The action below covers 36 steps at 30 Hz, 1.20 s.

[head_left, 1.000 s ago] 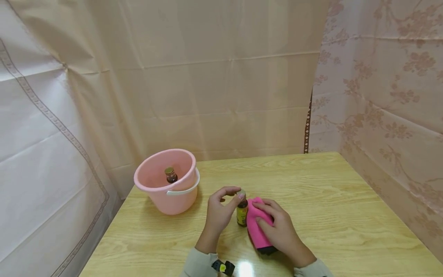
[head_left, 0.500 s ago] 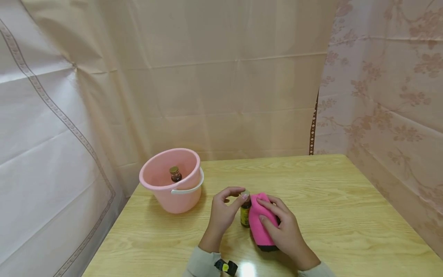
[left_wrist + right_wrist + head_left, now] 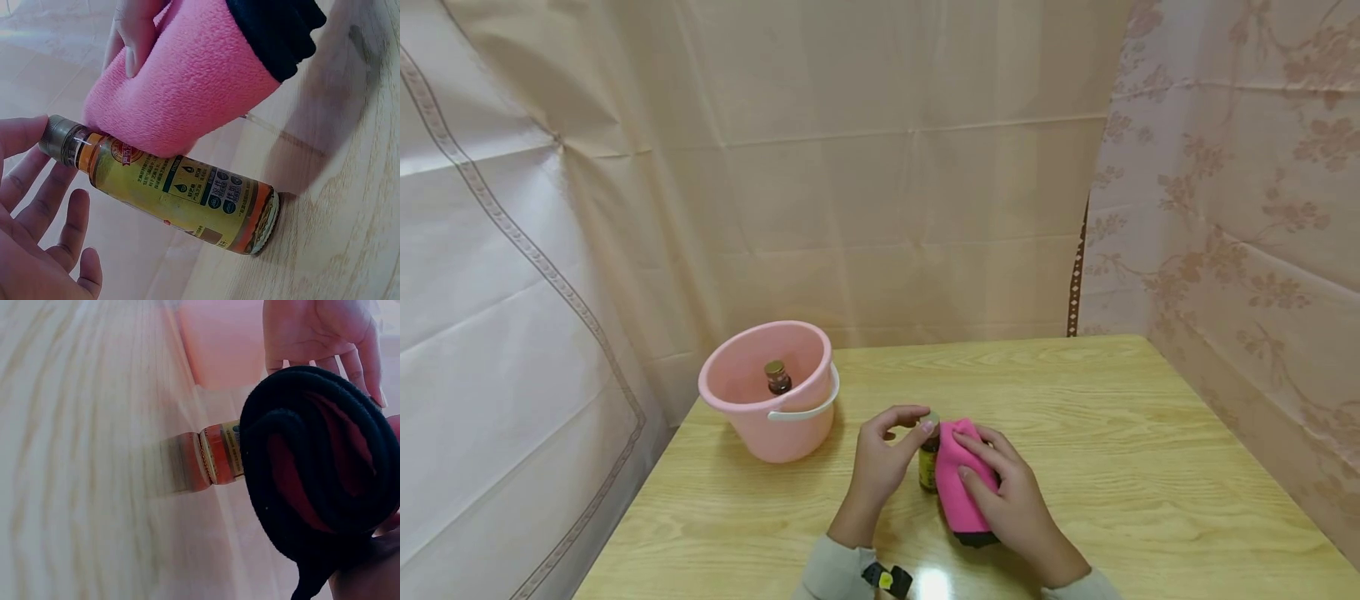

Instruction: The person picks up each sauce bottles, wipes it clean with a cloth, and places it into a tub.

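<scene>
A small glass bottle (image 3: 928, 468) with a yellow label and a metal cap (image 3: 57, 139) stands upright on the wooden table. My left hand (image 3: 880, 460) pinches the cap between thumb and index finger; its other fingers are spread apart in the left wrist view. In my right hand (image 3: 1017, 493) is a folded pink cloth (image 3: 961, 492) with a black edge, held against the bottle's right side. The cloth (image 3: 181, 81) covers part of the label. Seen from the right wrist, the rolled black edge (image 3: 262, 494) hides most of the bottle (image 3: 219, 450).
A pink bucket (image 3: 784, 437) with a white handle (image 3: 805, 413) stands at the table's left side. Inside it is another dark bottle (image 3: 778, 380) with a gold-coloured cap. Curtains (image 3: 880, 183) hang behind the table (image 3: 1075, 417) and at both sides.
The cloth has shifted slightly against the bottle and hides a bit more of its label than a second ago. Both hands keep their hold. The head view has swung a little.
</scene>
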Each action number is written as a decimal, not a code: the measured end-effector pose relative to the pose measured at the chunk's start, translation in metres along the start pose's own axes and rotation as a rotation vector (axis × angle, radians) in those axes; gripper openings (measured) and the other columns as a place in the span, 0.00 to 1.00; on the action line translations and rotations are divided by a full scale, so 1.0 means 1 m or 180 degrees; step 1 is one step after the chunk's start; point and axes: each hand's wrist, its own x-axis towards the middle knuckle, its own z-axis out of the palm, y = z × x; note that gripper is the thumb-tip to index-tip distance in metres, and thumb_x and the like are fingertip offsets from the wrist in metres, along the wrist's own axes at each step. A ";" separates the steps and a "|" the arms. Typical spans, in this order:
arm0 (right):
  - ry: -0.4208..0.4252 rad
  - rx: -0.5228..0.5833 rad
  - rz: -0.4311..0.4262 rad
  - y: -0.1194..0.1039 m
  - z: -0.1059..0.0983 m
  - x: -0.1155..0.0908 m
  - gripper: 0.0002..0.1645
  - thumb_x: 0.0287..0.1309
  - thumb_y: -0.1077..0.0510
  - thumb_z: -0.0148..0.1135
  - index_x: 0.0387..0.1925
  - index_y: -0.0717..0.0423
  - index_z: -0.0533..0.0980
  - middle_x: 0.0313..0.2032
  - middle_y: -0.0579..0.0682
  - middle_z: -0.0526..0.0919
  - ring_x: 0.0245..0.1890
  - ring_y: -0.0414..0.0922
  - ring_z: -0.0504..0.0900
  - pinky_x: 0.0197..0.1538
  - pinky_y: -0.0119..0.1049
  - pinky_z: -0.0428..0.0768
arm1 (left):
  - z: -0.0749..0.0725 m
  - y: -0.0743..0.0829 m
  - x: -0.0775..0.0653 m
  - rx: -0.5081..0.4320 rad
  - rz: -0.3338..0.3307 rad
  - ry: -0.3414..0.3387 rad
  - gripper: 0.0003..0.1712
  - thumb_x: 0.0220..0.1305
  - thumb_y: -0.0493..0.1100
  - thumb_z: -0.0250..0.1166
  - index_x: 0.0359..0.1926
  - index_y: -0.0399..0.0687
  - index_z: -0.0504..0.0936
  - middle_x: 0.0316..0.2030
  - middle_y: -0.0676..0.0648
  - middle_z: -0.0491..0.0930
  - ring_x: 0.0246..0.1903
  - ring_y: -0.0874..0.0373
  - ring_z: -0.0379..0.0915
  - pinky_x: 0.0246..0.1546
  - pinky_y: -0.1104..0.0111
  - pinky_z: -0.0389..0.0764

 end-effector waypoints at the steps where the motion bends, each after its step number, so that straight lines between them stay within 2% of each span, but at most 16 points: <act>1: -0.0017 -0.0024 0.0008 0.000 0.000 0.000 0.26 0.68 0.60 0.67 0.65 0.38 0.79 0.68 0.44 0.74 0.65 0.47 0.77 0.57 0.30 0.79 | 0.000 0.000 0.000 0.0003 -0.0003 0.0001 0.09 0.64 0.53 0.74 0.45 0.65 0.91 0.44 0.59 0.89 0.48 0.57 0.80 0.52 0.51 0.65; 8: -0.0123 -0.0154 0.0121 0.002 -0.001 0.001 0.27 0.68 0.61 0.67 0.65 0.38 0.79 0.67 0.45 0.74 0.62 0.47 0.78 0.55 0.35 0.82 | 0.000 0.001 0.001 -0.0012 -0.0036 -0.0016 0.09 0.64 0.53 0.74 0.45 0.65 0.91 0.43 0.59 0.89 0.47 0.58 0.81 0.53 0.49 0.65; 16: -0.0161 -0.0257 0.0269 0.002 -0.001 0.002 0.27 0.66 0.62 0.68 0.64 0.39 0.80 0.68 0.47 0.75 0.65 0.50 0.77 0.57 0.41 0.81 | 0.001 -0.001 0.002 -0.0045 -0.0049 -0.0023 0.10 0.65 0.53 0.74 0.46 0.63 0.91 0.43 0.58 0.89 0.46 0.58 0.81 0.52 0.49 0.65; 25: -0.0260 -0.0413 0.0538 0.004 0.000 0.003 0.27 0.64 0.63 0.68 0.63 0.43 0.81 0.65 0.45 0.78 0.59 0.46 0.79 0.55 0.39 0.81 | 0.001 -0.001 0.000 -0.0025 -0.0028 0.0037 0.09 0.64 0.52 0.74 0.45 0.64 0.91 0.42 0.58 0.89 0.44 0.60 0.81 0.50 0.51 0.66; 32: -0.0381 -0.0546 0.0751 0.006 0.003 0.003 0.25 0.64 0.62 0.68 0.62 0.47 0.82 0.65 0.50 0.79 0.66 0.53 0.77 0.65 0.55 0.76 | 0.000 0.000 0.001 -0.0055 -0.0043 -0.0013 0.09 0.65 0.52 0.74 0.45 0.63 0.91 0.43 0.58 0.89 0.45 0.60 0.81 0.50 0.54 0.66; 36: -0.0446 -0.0593 0.0824 0.006 0.004 0.002 0.24 0.64 0.62 0.67 0.62 0.50 0.82 0.64 0.54 0.79 0.68 0.56 0.75 0.68 0.59 0.72 | 0.000 0.000 0.000 -0.0076 -0.0078 -0.0038 0.09 0.65 0.52 0.74 0.45 0.63 0.91 0.43 0.57 0.89 0.45 0.60 0.81 0.50 0.53 0.65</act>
